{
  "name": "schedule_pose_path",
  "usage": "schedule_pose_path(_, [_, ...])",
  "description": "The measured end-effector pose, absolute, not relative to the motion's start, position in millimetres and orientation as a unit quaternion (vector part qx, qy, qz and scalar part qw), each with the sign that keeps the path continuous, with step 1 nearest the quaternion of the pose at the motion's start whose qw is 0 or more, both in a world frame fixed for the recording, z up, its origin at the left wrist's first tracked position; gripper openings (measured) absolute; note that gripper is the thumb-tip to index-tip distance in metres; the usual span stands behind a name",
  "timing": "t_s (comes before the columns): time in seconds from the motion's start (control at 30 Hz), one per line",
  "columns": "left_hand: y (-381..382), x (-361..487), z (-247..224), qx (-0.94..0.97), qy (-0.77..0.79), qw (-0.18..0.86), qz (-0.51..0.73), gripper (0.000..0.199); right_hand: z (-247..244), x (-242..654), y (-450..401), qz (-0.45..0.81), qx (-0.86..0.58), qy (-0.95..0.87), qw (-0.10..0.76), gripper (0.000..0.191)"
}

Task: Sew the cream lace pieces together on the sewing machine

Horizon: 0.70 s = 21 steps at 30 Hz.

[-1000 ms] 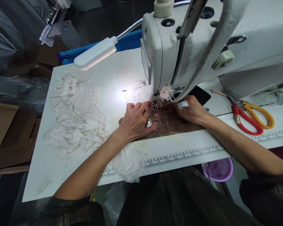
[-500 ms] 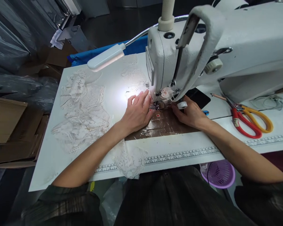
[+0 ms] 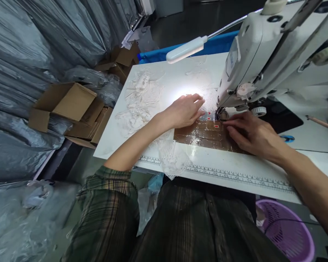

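Note:
A white sewing machine (image 3: 246, 54) stands on the right, its metal presser foot (image 3: 218, 114) low over the brown taped plate (image 3: 199, 136). My left hand (image 3: 184, 111) lies palm down to the left of the foot, fingers stretched out along white lace (image 3: 209, 103) and the plate's edge. Close to the foot on the right, my right hand (image 3: 251, 134) has thumb and forefinger pressed together; what is between them, if anything, cannot be made out. Another lace piece (image 3: 172, 156) hangs over the table's front edge.
More lace (image 3: 142, 94) is heaped at the table's left. A lamp (image 3: 186, 50) shines from above. A dark flat object (image 3: 281, 114) and a small blue tool (image 3: 287, 138) lie right of the machine head. Cardboard boxes (image 3: 73, 102) stand left; a purple basket (image 3: 289, 233) sits below.
The view has swung left, so the machine appears farther right. My left hand has drawn away from the presser foot. My right hand has come forward, out from behind the white knob.

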<state>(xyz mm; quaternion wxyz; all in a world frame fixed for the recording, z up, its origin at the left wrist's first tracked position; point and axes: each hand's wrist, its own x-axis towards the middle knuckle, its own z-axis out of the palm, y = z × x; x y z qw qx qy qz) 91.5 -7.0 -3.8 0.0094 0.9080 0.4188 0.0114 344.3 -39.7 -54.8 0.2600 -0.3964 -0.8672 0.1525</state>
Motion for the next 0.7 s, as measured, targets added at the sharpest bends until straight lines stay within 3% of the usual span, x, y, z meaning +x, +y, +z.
schedule_pose_path(0.13, [-85, 62, 21, 0.876, 0.478, 0.042, -0.046, 0.043, -45, 321, -69, 0.264, -0.262, -0.902, 0.218, 0.026])
schedule_pose_path(0.27, [-143, 55, 6, 0.846, 0.525, 0.059, -0.076, 0.032, -46, 302, -85, 0.296, -0.21, -0.913, 0.185, 0.025])
schedule_pose_path(0.33, [-157, 67, -14, 0.864, 0.501, 0.039, -0.027, 0.024, -44, 297, -85, 0.309, -0.222, -0.908, 0.175, 0.027])
schedule_pose_path(0.43, [-166, 103, -47, 0.879, 0.465, 0.005, 0.103, 0.033, -35, 297, -81, 0.367, -0.294, -0.874, 0.124, 0.04])
schedule_pose_path(0.53, [-172, 144, -66, 0.93, 0.325, -0.013, 0.171, 0.038, -24, 307, -82, 0.477, -0.355, -0.803, 0.032, 0.055])
schedule_pose_path(0.63, [-178, 171, -59, 0.967, 0.168, -0.149, 0.122, 0.041, -29, 328, -93, 0.555, -0.331, -0.763, 0.003, 0.037])
schedule_pose_path(0.7, [-180, 176, -45, 0.965, 0.086, -0.232, 0.087, 0.049, -39, 347, -105, 0.57, -0.307, -0.761, 0.045, 0.034])
